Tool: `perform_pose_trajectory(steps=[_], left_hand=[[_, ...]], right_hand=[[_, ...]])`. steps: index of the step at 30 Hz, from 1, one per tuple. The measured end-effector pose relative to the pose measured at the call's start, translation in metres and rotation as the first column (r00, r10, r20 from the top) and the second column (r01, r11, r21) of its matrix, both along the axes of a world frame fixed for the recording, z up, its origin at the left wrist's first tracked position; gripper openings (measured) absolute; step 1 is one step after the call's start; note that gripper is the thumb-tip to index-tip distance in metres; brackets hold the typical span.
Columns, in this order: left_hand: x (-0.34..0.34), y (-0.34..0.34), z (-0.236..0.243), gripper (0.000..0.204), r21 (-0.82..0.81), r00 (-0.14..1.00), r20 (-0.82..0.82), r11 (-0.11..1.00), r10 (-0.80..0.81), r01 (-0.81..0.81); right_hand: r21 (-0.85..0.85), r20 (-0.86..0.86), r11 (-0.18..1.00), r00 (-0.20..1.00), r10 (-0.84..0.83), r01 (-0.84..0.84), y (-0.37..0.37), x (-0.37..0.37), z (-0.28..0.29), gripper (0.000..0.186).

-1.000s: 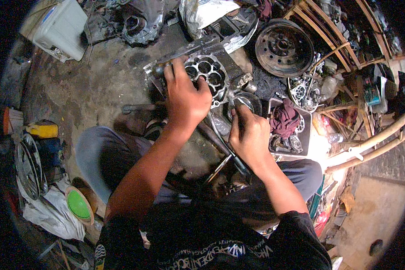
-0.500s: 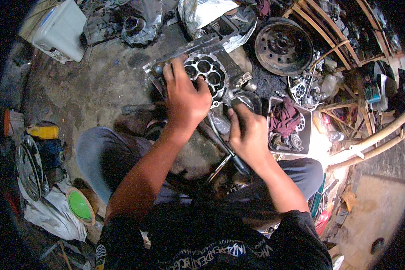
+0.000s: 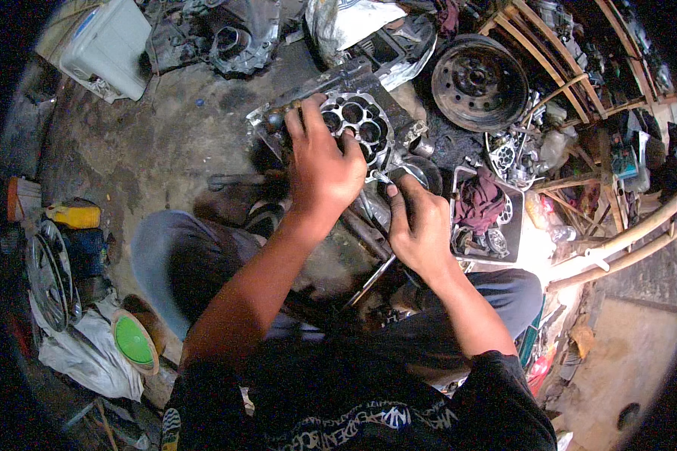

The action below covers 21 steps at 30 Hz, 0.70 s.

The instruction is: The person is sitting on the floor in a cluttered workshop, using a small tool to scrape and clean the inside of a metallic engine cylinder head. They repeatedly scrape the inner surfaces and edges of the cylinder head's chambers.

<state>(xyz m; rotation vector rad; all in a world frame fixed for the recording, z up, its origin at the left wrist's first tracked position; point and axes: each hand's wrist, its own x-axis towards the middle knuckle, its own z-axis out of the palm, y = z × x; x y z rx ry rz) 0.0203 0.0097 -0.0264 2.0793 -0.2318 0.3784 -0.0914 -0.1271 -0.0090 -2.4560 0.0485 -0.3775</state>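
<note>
My left hand (image 3: 325,167) is closed over the left edge of a round metal casting (image 3: 370,134) with a ring of large holes, its thumb on the face near the middle. The casting rests on a dark metal block (image 3: 338,79). In my right hand (image 3: 420,222) a slim shiny metal tool (image 3: 380,177) is pinched, its tip at the casting's lower rim; its exact kind is unclear. Beyond my right fingers lies a shallow round dish (image 3: 426,174), partly hidden. Below, between my knees, a metal rod (image 3: 370,282) lies at a slant.
To the right stands a grey tray (image 3: 496,254) holding a maroon rag (image 3: 480,199) and metal parts. Past it are a steel wheel rim (image 3: 480,81) and wooden slats (image 3: 538,45). A white bin (image 3: 107,51) sits far left; a green-topped round object (image 3: 134,338) is near left.
The view has shifted slightly, so most things sit a little lower and further right. The tool's shiny tip now shows at the casting's lower rim. My left hand keeps its hold.
</note>
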Motion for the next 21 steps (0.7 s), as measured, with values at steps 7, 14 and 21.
perform_pose_trajectory(steps=[7, 14, 21], left_hand=[[0.002, 0.003, -0.004, 0.053, -0.008, 0.995, 0.099, 1.0, -0.018, 0.019], [0.012, 0.015, -0.001, 0.048, -0.058, 0.999, -0.014, 0.998, -0.03, 0.029], [0.016, 0.028, -0.005, 0.059, 0.069, 0.995, 0.023, 0.993, -0.095, 0.093]], right_hand=[[0.094, 0.025, 0.996, 1.0, -0.014, 0.011, 0.003, -0.001, 0.002, 0.016], [0.091, 0.107, 0.993, 0.99, -0.086, 0.076, -0.01, 0.004, -0.006, 0.016], [0.14, 0.038, 0.979, 0.987, -0.158, 0.151, -0.007, 0.01, 0.001, 0.018]])
